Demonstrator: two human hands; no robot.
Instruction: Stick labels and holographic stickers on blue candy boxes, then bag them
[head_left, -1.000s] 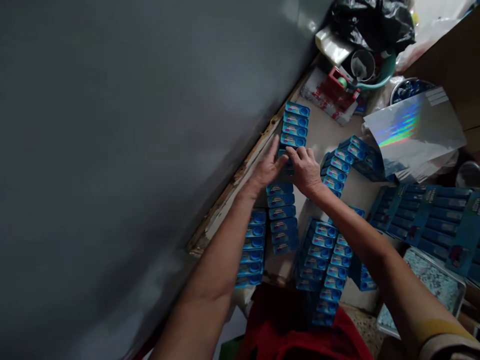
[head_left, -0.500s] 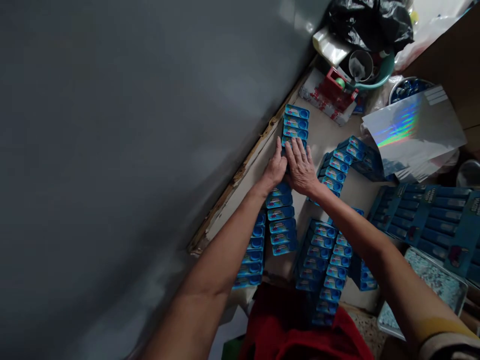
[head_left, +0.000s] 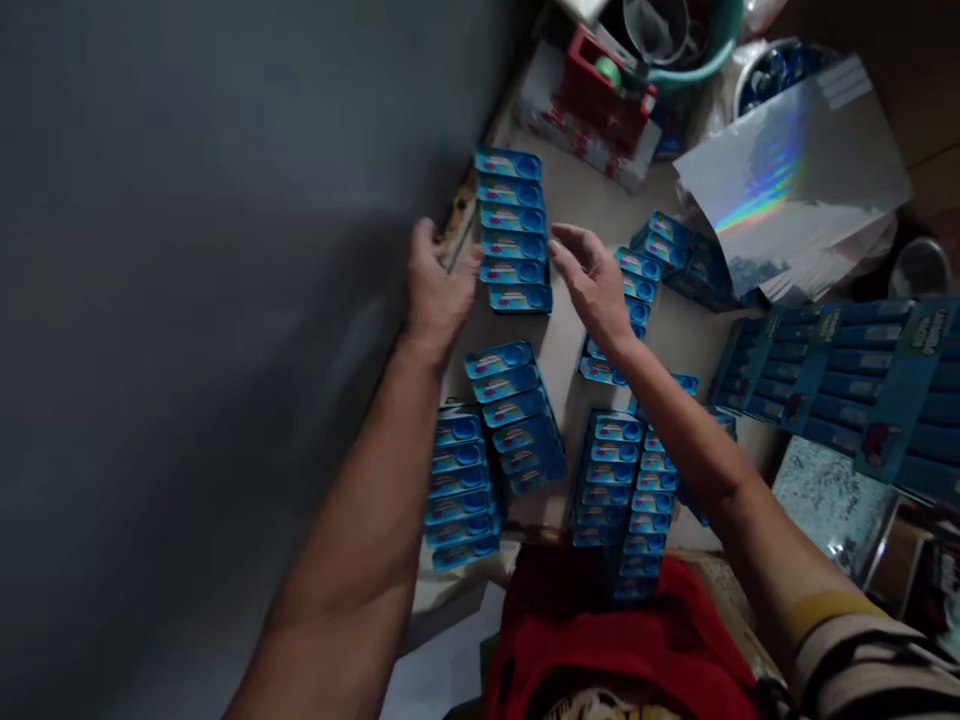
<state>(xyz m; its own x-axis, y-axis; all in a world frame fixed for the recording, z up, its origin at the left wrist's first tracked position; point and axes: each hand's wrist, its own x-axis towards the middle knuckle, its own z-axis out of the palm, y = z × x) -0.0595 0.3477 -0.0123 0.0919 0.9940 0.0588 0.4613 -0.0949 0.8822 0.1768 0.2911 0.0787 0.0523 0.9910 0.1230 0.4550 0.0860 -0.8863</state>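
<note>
A row of small blue boxes (head_left: 513,218) stands at the far end of the table by the wall. My left hand (head_left: 441,288) is at its left side, fingers apart, the thumb close to the boxes' edge. On the other side my right hand (head_left: 591,272) has its fingers curved and apart, the tips at the row's right edge; whether they touch is hard to tell. Nearer me, past a gap, lies a second slanting blue row (head_left: 517,410). Another blue row (head_left: 459,490) sits beside my left forearm. To the right are more blue boxes (head_left: 616,470), partly behind my right forearm.
Along the left rises a grey wall (head_left: 187,250). At the back are a red tape dispenser (head_left: 600,90) and a teal basin (head_left: 701,65). Shiny sheets (head_left: 802,170), large blue packs (head_left: 847,370) and a tray of pale bits (head_left: 817,490) lie on the right.
My hands were together on top of the far row; they have parted to its two sides. A gap now separates that row from the nearer one. The view has shifted.
</note>
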